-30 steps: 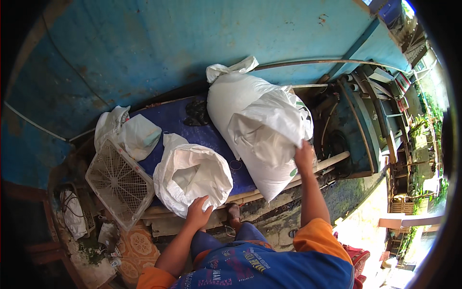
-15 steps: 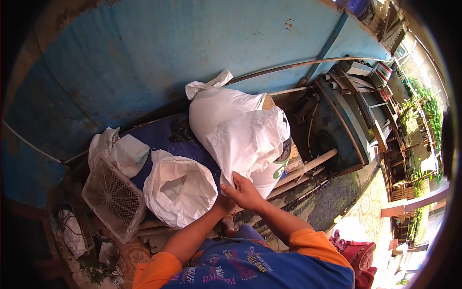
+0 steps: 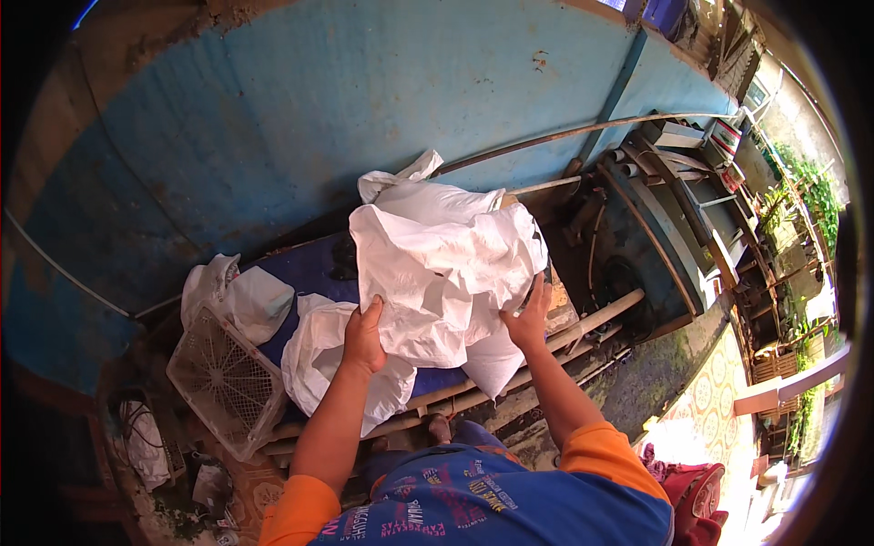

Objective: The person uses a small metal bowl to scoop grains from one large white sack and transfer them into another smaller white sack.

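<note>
Head | held sack (image 3: 428, 273) partly hides filled sack (image 3: 496, 366) | crate (image 3: 228, 378) at left

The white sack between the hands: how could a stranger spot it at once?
Start at the big blue wall and look below its middle. There, between the person's left hand and right hand, a white sack is spread out. It looks limp and crumpled, unlike the bulging sack behind it, and it alone is in the left hand's grip.

Blue cloth T-shirt w/ orange sleeves (image 3: 446, 500), below the wrinkled white sheet-like sack (image 3: 414, 273): printed caps in tilted rows, partly legible; white lettering lower L, pink & white mid, yellow toward R.
</note>
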Available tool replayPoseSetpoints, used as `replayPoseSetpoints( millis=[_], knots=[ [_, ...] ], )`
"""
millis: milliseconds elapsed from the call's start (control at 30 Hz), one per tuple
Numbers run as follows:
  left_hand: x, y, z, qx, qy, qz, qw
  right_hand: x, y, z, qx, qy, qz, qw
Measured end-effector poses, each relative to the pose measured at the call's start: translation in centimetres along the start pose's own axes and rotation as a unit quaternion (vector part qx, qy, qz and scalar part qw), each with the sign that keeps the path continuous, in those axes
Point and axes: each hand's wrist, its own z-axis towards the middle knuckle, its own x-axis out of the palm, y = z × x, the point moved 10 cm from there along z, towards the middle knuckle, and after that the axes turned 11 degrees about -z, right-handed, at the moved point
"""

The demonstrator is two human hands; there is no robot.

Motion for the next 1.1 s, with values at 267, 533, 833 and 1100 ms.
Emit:
replayPoseSetpoints(
  millis=[267,533,833,1100],
  knots=[
    [0.8,-0.8,-1.7,-0.01,0.018,-0.017,1.0,3.4,-2.8,6.9,0.043,0.104,0.269,0.957],
    [-1.1,-2.9,-3.1,0.058,-0.013,0.074,0.995,-2.9,-0.9,7.2,0.192,0.109,0.649,0.728],
    [0.6,-0.4,-6.4,0.012,0.037,0.019,0.999,-5.3,0.3,1.3,0.129,0.182,0.569,0.791],
    [2.2,-2.8,-8.5,-0.043,0.095,-0.105,0.989,-12.8,0.1,0.5,0.068,0.126,0.555,0.819]
  ],
)
